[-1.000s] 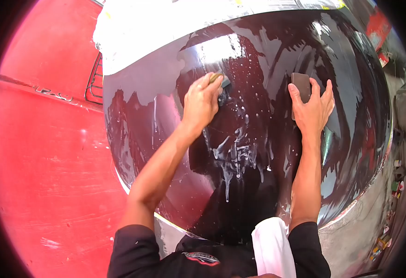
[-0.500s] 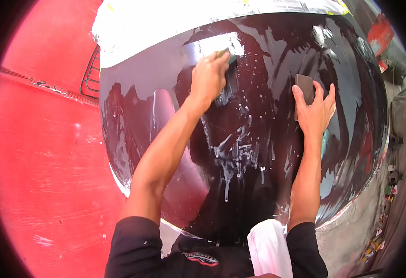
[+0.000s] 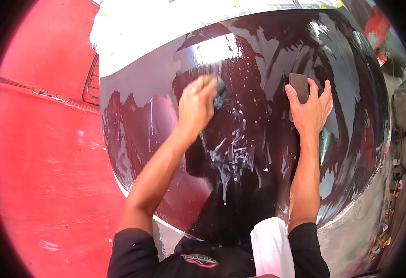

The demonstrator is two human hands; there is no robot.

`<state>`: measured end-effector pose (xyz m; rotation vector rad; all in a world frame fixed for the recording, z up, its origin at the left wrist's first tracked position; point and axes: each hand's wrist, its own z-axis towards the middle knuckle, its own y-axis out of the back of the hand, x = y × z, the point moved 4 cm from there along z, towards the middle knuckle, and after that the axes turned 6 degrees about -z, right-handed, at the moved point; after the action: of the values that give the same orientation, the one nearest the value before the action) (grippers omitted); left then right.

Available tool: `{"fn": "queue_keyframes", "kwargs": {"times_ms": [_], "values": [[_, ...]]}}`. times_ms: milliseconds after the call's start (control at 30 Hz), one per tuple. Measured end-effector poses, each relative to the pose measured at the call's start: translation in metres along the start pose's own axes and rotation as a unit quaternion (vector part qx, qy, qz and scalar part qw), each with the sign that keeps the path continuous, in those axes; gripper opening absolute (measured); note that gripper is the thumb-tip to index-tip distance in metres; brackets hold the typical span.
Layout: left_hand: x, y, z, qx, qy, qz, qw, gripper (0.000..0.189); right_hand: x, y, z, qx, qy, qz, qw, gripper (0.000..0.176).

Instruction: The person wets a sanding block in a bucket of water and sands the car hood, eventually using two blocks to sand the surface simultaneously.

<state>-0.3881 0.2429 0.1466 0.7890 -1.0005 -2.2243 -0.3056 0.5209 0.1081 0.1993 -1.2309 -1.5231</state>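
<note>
A wide, curved car hood (image 3: pixel 166 199) in glossy dark maroon lies in front of me, wet with streaks and droplets. My left hand (image 3: pixel 194 109) is closed around a small dark pad (image 3: pixel 220 92) with a yellowish part near the fingers, pressed to the upper middle of the panel; motion blurs it slightly. Whitish, milky runs (image 3: pixel 233 157) trail down the paint below that pad. On the right side of the hood, my right hand (image 3: pixel 312 113) grips a brown rectangular block (image 3: pixel 298 85) between thumb and fingers, with the outer fingers spread. The block's lower part is hidden behind the hand.
White masking sheet (image 3: pixel 138 37) covers the area beyond the hood's upper edge. A red panel (image 3: pixel 50 176) fills the left side, with a black wire rack (image 3: pixel 91 81) beside the hood. A white cloth (image 3: pixel 272 245) hangs at my chest. Small items (image 3: pixel 379 243) lie on the floor at right.
My left hand has drawn the dark pad down and slightly left across the hood. My right hand and the brown block stay at about the same place on the panel.
</note>
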Motion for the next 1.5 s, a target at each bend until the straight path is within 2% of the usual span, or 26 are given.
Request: {"fn": "queue_keyframes", "kwargs": {"times_ms": [67,167,300,367,433,467,500,600,700,733,800,900,967,1033,1100,1167,1233,1267,1367,1400,1500], "values": [[0.016,-0.011,0.042,0.015,0.036,0.049,0.998,0.027,0.000,0.001,-0.001,-0.004,0.001,0.005,1.000,0.069],[0.014,-0.010,0.041,0.020,0.032,0.032,0.999,0.028,0.000,0.002,-0.003,-0.006,0.004,0.009,1.000,0.069],[0.011,0.001,-0.012,-0.004,-0.005,0.010,1.000,0.029,0.001,0.000,0.000,-0.007,0.005,0.002,1.000,0.069],[0.015,-0.006,0.022,0.011,0.000,0.013,1.000,0.029,0.000,0.000,0.003,-0.012,0.009,0.001,1.000,0.069],[0.016,-0.015,0.048,-0.021,-0.021,0.035,0.999,0.031,0.000,0.001,-0.002,-0.011,0.012,-0.003,1.000,0.069],[0.016,-0.009,0.043,0.018,0.003,0.018,1.000,0.032,0.000,0.002,-0.002,-0.007,0.006,0.003,1.000,0.069],[0.016,-0.002,0.027,0.019,0.004,0.017,1.000,0.032,0.000,0.002,-0.002,-0.002,0.001,0.010,1.000,0.070],[0.023,0.012,-0.012,0.021,-0.011,-0.044,0.999,0.033,0.000,0.000,-0.001,-0.009,0.010,0.006,1.000,0.070],[0.028,-0.005,0.027,0.004,-0.069,-0.001,0.998,0.036,-0.001,-0.001,0.000,-0.011,0.015,-0.006,1.000,0.070],[0.022,-0.011,0.044,0.018,-0.033,0.001,0.999,0.034,0.000,-0.001,-0.004,-0.008,0.013,-0.007,1.000,0.070],[0.020,-0.005,0.040,0.033,-0.025,-0.009,0.999,0.033,0.000,0.002,-0.003,-0.012,0.008,0.010,1.000,0.070],[0.025,0.008,0.000,0.039,-0.042,-0.002,0.998,0.033,0.002,0.002,-0.002,-0.008,0.007,0.001,1.000,0.071],[0.029,0.006,-0.008,0.041,-0.013,-0.045,0.998,0.033,0.001,0.000,-0.002,-0.009,0.011,-0.007,1.000,0.071],[0.024,-0.002,0.026,0.056,-0.021,-0.018,0.998,0.032,0.001,-0.001,-0.002,-0.009,0.013,-0.015,1.000,0.071],[0.023,-0.013,0.049,0.022,-0.013,-0.027,0.999,0.034,0.001,0.002,-0.001,-0.004,0.012,-0.006,1.000,0.071],[0.015,0.003,0.027,0.042,-0.008,-0.024,0.999,0.033,0.002,0.005,-0.002,0.000,0.005,-0.001,1.000,0.071],[0.007,0.011,-0.013,0.059,-0.047,-0.050,0.996,0.031,0.003,0.001,-0.002,0.009,-0.006,0.011,1.000,0.071],[0.011,0.008,-0.019,0.048,-0.031,-0.077,0.995,0.029,0.003,0.000,-0.002,0.005,-0.004,0.002,1.000,0.071],[0.015,0.001,0.028,0.065,-0.033,-0.044,0.996,0.031,0.001,0.001,0.003,-0.004,0.005,-0.007,1.000,0.071],[0.016,-0.008,0.041,0.037,-0.024,-0.055,0.997,0.034,0.001,0.001,-0.001,0.000,0.006,-0.005,1.000,0.071],[0.011,-0.005,0.020,0.064,-0.020,-0.063,0.996,0.036,0.001,0.003,-0.002,0.010,-0.006,0.004,1.000,0.071]]}}
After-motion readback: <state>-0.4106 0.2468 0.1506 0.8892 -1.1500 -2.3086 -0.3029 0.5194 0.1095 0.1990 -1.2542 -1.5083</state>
